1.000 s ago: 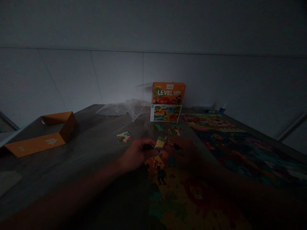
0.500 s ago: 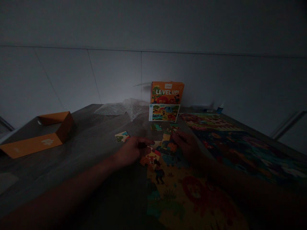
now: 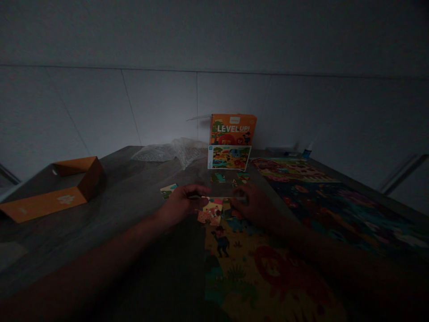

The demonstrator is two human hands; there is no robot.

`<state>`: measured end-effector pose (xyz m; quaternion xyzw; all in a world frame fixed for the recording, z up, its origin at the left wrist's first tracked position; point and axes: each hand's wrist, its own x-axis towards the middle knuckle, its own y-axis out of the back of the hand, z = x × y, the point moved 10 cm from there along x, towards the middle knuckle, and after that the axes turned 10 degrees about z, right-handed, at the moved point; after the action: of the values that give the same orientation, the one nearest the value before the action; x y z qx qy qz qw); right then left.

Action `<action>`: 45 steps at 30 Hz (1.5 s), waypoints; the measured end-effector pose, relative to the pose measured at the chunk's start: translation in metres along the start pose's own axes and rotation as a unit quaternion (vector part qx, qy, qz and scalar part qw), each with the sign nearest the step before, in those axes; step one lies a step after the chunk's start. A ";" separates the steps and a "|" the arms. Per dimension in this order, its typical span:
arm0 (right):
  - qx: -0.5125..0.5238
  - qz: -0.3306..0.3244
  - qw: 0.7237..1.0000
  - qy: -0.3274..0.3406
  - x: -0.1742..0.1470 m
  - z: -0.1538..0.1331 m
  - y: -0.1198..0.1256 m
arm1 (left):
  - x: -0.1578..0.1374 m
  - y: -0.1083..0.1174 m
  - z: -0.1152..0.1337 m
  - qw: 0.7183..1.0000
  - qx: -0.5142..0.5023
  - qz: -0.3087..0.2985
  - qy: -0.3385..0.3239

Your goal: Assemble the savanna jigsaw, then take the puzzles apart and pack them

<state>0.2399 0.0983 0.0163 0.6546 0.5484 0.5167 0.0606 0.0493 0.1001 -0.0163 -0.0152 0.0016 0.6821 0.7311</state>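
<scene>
My left hand (image 3: 182, 202) pinches a puzzle piece (image 3: 209, 214) with an orange spotted animal on it, tilted over the upper left corner of the joined puzzle (image 3: 241, 264). Close beside it, my right hand (image 3: 253, 205) has its thumb and fingers closed on another puzzle piece (image 3: 227, 205), of which only part shows, at the puzzle's upper edge. The joined part has a red lion, a small dark figure and green plants. A loose puzzle piece (image 3: 166, 191) lies just beyond my left hand. Farther back are other loose pieces (image 3: 218, 177). The dim light hides fine detail.
An orange "LEVEL UP!" box (image 3: 233, 129) stands at the back with a picture card (image 3: 229, 157) against its front. Bubble wrap (image 3: 189, 152) lies left of it. An open orange box tray (image 3: 50, 197) sits at left. Finished puzzles (image 3: 335, 210) and a small bottle (image 3: 307, 152) are at right.
My right hand has lowered its piece toward the puzzle's upper edge. My left hand has shifted slightly up and left, and more of the spotted-animal piece shows.
</scene>
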 end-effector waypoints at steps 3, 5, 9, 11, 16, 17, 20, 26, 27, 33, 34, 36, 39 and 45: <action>0.047 0.001 0.997 0.064 -0.002 -0.022 0.006 | -0.001 -0.001 0.004 0.999 -0.032 0.005 -0.012; 0.099 -0.035 0.988 0.115 -0.007 -0.042 0.005 | -0.002 -0.003 0.007 0.998 -0.050 0.000 -0.030; 0.147 -0.116 0.970 0.154 -0.020 -0.065 -0.008 | -0.010 -0.018 0.011 0.994 -0.064 -0.056 -0.063; 0.151 -0.119 0.972 0.134 -0.022 -0.063 -0.010 | -0.014 -0.026 0.015 0.992 -0.053 -0.090 -0.077; 0.142 -0.025 0.989 0.021 -0.010 -0.031 0.004 | -0.001 0.004 0.034 0.994 -0.004 -0.023 -0.109; 0.128 -0.011 0.992 0.006 -0.007 -0.023 0.007 | 0.006 0.021 0.039 0.990 0.035 0.031 -0.130; 0.075 -0.012 0.997 -0.030 -0.001 0.000 0.003 | 0.020 0.059 0.051 0.924 0.304 0.146 -0.181; 0.015 -0.017 0.998 -0.061 0.000 0.021 -0.005 | 0.028 0.068 0.034 0.696 0.688 0.123 -0.166; 0.009 -0.011 0.999 -0.052 -0.001 0.020 -0.004 | 0.027 0.068 0.029 0.679 0.709 0.110 -0.156; -0.004 0.000 1.000 -0.018 -0.002 0.013 -0.003 | 0.029 0.067 0.019 0.674 0.720 0.064 -0.153; -0.005 0.002 1.000 -0.011 -0.002 0.013 -0.003 | 0.030 0.067 0.019 0.678 0.716 0.060 -0.156; -0.007 0.003 1.000 0.002 -0.001 0.011 -0.003 | 0.031 0.066 0.018 0.685 0.709 0.050 -0.161; -0.004 0.007 1.000 0.015 -0.001 0.010 -0.002 | 0.031 0.062 0.017 0.697 0.698 0.035 -0.159; -0.007 0.023 0.999 0.027 0.001 0.005 0.003 | 0.024 0.043 0.021 0.795 0.589 0.027 -0.142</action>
<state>0.2456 0.1003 0.0167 0.6527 0.5310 0.5391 0.0388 0.0081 0.1276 0.0032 0.5154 0.2993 0.5633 0.5723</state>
